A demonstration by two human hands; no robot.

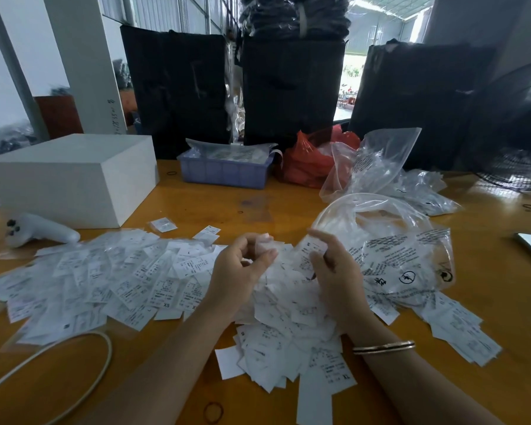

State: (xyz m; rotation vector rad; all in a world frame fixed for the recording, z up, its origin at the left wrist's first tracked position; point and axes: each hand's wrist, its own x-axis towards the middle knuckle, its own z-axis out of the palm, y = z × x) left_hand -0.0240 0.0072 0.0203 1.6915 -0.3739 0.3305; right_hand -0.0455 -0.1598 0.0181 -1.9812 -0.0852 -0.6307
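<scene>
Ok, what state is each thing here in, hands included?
left hand: pinches a small label above the pile.
right hand: holds the S label between thumb and fingers.
label pile: loose, spread over the table.
printed clear bag: mouth open, lying beside the right hand.
blue tray: filled with plastic packets.
white box: top closed.

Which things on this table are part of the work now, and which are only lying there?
In the job: left hand, pinching a small label; right hand, pinching the S label; the heap of labels.
Lying about: white box, white controller, blue tray, red bag, cable.
</scene>
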